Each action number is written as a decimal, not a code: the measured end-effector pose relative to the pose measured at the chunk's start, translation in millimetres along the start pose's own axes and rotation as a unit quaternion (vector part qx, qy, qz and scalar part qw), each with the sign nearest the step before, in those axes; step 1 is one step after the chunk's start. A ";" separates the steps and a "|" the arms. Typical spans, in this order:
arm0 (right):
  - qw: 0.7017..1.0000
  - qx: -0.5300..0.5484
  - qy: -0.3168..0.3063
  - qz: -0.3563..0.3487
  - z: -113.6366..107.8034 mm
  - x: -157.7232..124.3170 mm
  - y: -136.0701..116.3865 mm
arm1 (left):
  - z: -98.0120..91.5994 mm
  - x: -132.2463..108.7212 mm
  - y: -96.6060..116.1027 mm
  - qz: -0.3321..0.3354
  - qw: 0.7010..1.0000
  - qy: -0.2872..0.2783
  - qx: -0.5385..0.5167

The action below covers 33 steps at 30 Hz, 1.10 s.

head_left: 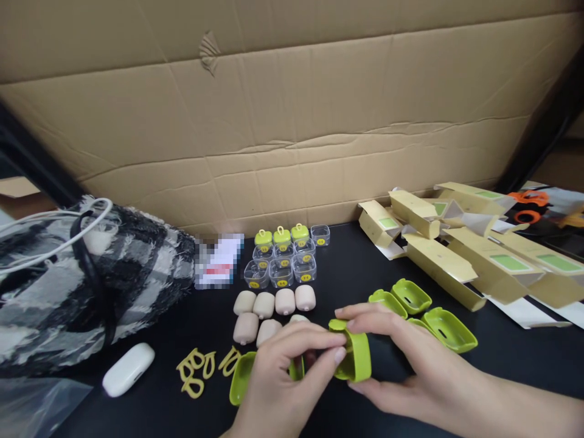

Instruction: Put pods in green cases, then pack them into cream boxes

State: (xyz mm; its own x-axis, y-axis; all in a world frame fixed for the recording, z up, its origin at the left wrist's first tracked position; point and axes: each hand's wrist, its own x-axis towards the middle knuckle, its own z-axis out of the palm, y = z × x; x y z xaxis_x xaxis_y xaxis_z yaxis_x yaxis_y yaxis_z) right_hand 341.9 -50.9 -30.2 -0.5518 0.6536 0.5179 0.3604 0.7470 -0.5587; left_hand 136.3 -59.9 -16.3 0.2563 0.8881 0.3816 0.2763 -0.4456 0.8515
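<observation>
Green plastic cover (364, 356) held between both hands (287, 374).

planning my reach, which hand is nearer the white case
Left. The left hand is to the right of the white case; the right hand is farther right, beyond the left one.

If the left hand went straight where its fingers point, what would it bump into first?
The left hand would first meet the green case held in the right hand. Its fingertips look close against the case, perhaps touching it; depth is unclear.
</observation>
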 end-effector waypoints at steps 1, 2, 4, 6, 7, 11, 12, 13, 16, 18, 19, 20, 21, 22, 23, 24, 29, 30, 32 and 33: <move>1.000 0.007 -0.004 0.003 0.4 0.1 -0.7 | 0.3 0.0 0.0 -0.006 1.000 0.005 0.000; 1.000 0.012 -0.006 0.008 0.7 0.2 -1.5 | 0.7 0.2 0.4 -0.011 1.000 0.005 0.003; 1.000 0.016 -0.008 0.013 0.8 0.3 -2.8 | 1.1 0.8 2.2 -0.024 1.000 -0.008 0.018; 1.000 0.012 -0.013 0.011 0.3 0.3 -3.4 | 1.0 1.4 4.4 -0.048 0.998 -0.028 0.032; 1.000 0.007 -0.019 0.007 0.0 0.2 -3.6 | 0.6 1.7 5.1 -0.058 0.997 -0.036 0.039; 0.999 -0.024 -0.034 -0.009 -0.9 1.1 -5.3 | -1.2 3.4 3.6 -0.071 0.992 -0.059 0.088; 0.999 -0.033 -0.037 -0.009 -0.8 1.7 -6.3 | -1.1 3.9 2.3 -0.067 0.990 -0.067 0.105; 0.998 -0.043 -0.038 -0.007 -0.8 2.4 -7.4 | -0.7 4.3 1.1 -0.060 0.988 -0.074 0.119; 0.997 -0.062 -0.038 -0.006 -1.0 4.8 -10.9 | 1.0 4.2 -1.6 -0.035 0.987 -0.076 0.134; 0.997 -0.068 -0.035 -0.015 -1.8 6.0 -12.3 | 1.2 3.1 -2.3 -0.029 0.991 -0.072 0.113; 0.997 -0.068 -0.033 -0.020 -2.4 6.3 -12.7 | 0.9 2.3 -2.4 -0.031 0.992 -0.072 0.098; 0.997 -0.065 -0.031 -0.024 -3.0 6.4 -12.9 | 0.2 1.5 -2.2 -0.032 0.993 -0.071 0.083; 0.998 -0.058 -0.028 -0.024 -3.5 6.3 -13.0 | -0.7 0.7 -1.9 -0.032 0.994 -0.070 0.071; 0.998 -0.048 -0.024 -0.022 -3.9 5.8 -13.0 | -1.7 0.2 -1.3 -0.029 0.995 -0.067 0.065; 0.999 -0.037 -0.018 -0.018 -4.2 5.2 -13.0 | -2.7 0.1 -0.3 -0.023 0.996 -0.063 0.062; 0.999 -0.028 -0.014 -0.018 -4.3 4.4 -13.2 | -3.5 0.2 1.0 -0.018 0.996 -0.060 0.061; 0.999 -0.031 -0.019 -0.027 -4.5 1.6 -15.4 | -4.8 4.6 9.5 -0.052 0.994 -0.095 0.018; 0.999 -0.034 -0.022 -0.026 -4.7 1.5 -15.6 | -4.8 5.4 10.9 -0.055 0.993 -0.100 0.018; 0.999 -0.037 -0.025 -0.028 -4.9 1.5 -15.0 | -5.1 6.3 13.3 -0.031 0.994 -0.093 0.039; 0.999 -0.038 -0.026 -0.029 -4.9 1.5 -14.4 | -5.4 6.3 14.3 -0.007 0.995 -0.083 0.053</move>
State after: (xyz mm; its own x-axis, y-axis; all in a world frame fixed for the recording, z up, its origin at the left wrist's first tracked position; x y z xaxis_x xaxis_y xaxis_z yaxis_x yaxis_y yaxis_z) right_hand 339.5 -60.0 -18.2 -0.6111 0.6026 0.5132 0.3805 0.7922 -0.4771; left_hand 136.8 -60.0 0.3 0.3988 0.8670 0.2987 0.3747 -0.4514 0.8099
